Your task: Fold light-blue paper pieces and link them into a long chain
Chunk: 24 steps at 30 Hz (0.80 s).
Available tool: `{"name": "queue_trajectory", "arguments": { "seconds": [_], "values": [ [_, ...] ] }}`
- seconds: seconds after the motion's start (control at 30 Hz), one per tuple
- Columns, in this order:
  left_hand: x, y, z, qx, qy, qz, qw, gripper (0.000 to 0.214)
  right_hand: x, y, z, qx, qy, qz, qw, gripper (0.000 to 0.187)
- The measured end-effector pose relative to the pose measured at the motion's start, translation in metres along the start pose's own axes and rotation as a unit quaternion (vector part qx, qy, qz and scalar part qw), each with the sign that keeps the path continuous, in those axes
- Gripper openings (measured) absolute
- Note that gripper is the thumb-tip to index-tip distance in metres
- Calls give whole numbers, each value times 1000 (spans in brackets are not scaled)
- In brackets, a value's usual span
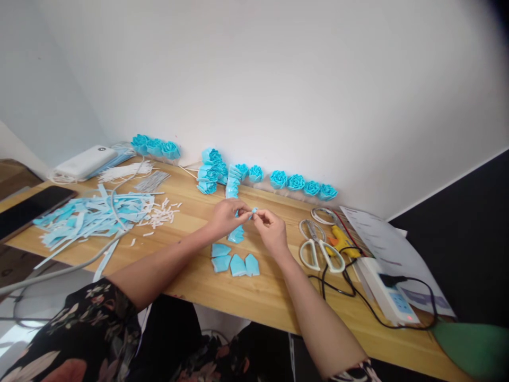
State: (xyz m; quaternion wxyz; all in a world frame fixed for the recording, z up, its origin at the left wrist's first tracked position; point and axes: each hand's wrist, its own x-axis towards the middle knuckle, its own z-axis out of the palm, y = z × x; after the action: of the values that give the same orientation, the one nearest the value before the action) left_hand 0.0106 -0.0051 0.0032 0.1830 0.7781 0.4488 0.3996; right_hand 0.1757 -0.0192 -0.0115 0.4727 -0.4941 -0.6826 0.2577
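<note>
Over the wooden table (254, 297) my left hand (227, 215) and my right hand (272, 229) meet, both pinched on a small light-blue folded piece (252, 212). Just below them lies another blue piece (237, 235), and nearer me a row of several folded blue pieces (235, 263). A stack of blue pieces (231, 188) stands behind my left hand.
Finished blue paper roses (302, 184) line the wall. A heap of blue and white strips (95, 212) lies at left beside a phone (27, 208) and white power bank (84, 162). White scissors (320, 245), a yellow glue gun (341, 239), a power strip (387, 292) and papers (382, 239) lie at right.
</note>
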Motion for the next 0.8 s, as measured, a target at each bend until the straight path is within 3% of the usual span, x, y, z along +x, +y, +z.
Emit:
{"name": "queue_trajectory", "arguments": {
  "seconds": [0.4, 0.8],
  "values": [
    [-2, -6, 5, -114, 4, -49, 992, 29, 0, -4, -2, 44, -13, 19, 999, 19],
    [-3, 1, 0, -1, -6, -8, 1000, 24, -1, -4, -1, 25, -27, 9, 999, 19]
  ]
}}
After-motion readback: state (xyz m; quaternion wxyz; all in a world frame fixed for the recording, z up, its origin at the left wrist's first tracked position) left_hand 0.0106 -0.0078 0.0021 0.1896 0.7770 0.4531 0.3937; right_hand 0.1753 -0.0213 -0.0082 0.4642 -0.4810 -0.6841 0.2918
